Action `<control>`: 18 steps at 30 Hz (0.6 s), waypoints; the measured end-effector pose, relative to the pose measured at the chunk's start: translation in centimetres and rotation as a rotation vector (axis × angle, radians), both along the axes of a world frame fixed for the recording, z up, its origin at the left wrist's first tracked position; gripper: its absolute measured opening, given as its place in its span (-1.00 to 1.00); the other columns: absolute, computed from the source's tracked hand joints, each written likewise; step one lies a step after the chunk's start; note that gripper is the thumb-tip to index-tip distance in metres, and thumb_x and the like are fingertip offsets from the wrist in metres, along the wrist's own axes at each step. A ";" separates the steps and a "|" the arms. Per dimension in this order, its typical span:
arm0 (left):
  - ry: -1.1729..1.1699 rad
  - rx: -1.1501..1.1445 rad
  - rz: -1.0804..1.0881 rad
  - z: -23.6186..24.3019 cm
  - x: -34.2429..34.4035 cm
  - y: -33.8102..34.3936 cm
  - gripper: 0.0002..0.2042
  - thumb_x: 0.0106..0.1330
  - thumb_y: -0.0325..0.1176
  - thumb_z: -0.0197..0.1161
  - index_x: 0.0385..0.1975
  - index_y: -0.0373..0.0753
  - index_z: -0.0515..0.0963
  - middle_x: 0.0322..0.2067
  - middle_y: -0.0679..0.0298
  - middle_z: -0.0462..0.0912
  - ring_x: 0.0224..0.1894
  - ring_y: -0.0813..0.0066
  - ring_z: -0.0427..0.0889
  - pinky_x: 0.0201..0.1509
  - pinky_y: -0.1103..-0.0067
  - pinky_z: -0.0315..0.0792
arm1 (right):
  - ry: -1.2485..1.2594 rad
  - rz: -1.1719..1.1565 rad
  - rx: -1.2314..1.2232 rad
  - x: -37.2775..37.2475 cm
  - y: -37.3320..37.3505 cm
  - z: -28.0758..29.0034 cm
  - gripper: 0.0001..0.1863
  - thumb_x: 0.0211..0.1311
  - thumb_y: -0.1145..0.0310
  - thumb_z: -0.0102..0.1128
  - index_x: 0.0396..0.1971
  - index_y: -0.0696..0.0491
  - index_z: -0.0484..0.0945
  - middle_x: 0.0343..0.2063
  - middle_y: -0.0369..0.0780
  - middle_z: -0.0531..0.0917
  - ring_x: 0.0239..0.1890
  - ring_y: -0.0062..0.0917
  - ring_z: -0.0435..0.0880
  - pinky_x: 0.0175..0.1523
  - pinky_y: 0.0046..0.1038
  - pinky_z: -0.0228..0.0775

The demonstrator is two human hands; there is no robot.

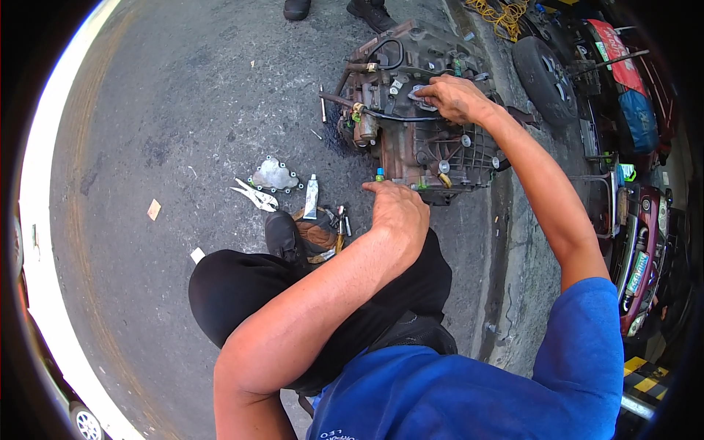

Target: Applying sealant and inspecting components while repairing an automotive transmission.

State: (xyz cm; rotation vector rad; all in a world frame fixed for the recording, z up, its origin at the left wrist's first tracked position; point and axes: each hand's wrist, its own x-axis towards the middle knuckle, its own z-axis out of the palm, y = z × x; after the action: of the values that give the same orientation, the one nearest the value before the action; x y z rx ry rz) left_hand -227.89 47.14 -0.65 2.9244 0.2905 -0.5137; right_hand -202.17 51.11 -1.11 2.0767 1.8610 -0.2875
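Transmission housing [396, 143], grimy and ribbed, lies on the pavement [183, 110] beyond the person's knees in the head view, right of centre. On its far part, the right hand [455, 99] has its fingers bent closed on 1 pale crumpled wad [419, 95], cloth or plastic, against the casing. The left hand [400, 213] is by the near left edge, knuckles up and fingers partly curled near 1 blue cap [380, 173]; I cannot tell whether it grips anything, since its fingertips are not clear.

Among the brackets and fittings, the wad could snag and tear, leaving shreds in a recess, and a slip of the right fingers could scrape the knuckles. The black hose [402, 117] just nearer might catch the wrist. If the housing is unevenly supported, leaning on it could rock it.

To the left, the metal cover plate [274, 174] lies directly on gritty ground, so its face could pick up dirt; the locking pliers [257, 196] just beside it could scratch it if nudged. The sealant tube [312, 196] lies near the person's shoe [284, 238], where a careless step could burst it.
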 end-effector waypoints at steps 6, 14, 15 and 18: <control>0.007 -0.044 -0.007 -0.7 0.4 -0.7 -0.62 0.18 -0.37 0.20 -0.05 -0.47 0.56 -0.05 -0.18 0.57 0.06 -0.09 0.56 0.11 0.06 0.42 | 0.053 -0.012 -0.087 0.4 0.2 -0.9 -0.65 0.25 0.34 0.05 0.03 -0.06 0.61 -0.17 -0.07 0.69 -0.07 -0.16 0.64 0.04 -0.21 0.47; 0.049 -0.011 -0.002 -0.2 0.8 -0.1 -0.63 0.20 -0.39 0.18 -0.03 -0.48 0.55 -0.03 -0.19 0.56 0.06 -0.10 0.56 0.10 0.06 0.43 | 0.114 -0.072 -0.208 0.6 0.6 -0.3 -0.65 0.23 0.36 0.06 0.01 -0.04 0.62 -0.14 -0.06 0.68 -0.03 -0.18 0.64 0.07 -0.25 0.46; 0.051 -0.027 0.003 -0.3 0.7 0.0 -0.62 0.21 -0.38 0.18 -0.03 -0.48 0.55 -0.03 -0.20 0.55 0.06 -0.10 0.56 0.10 0.05 0.43 | 0.070 -0.057 -0.238 0.0 0.9 -0.1 -0.65 0.21 0.39 0.05 -0.01 -0.03 0.63 -0.15 -0.06 0.69 -0.04 -0.18 0.64 0.05 -0.25 0.47; 0.052 -0.053 -0.004 0.1 0.8 -0.1 -0.62 0.21 -0.38 0.18 -0.01 -0.49 0.53 -0.02 -0.21 0.55 0.06 -0.10 0.56 0.10 0.05 0.43 | 0.000 0.027 -0.210 0.4 0.9 -0.5 -0.68 0.08 0.48 0.05 -0.16 0.03 0.67 -0.23 -0.03 0.70 -0.11 -0.15 0.67 -0.03 -0.24 0.50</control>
State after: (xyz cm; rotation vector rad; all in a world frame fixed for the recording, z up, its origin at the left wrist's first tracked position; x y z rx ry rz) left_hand -227.05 47.03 -0.58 2.8648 0.2737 -0.5894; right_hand -201.81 52.03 -1.61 1.9093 1.7746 -0.4556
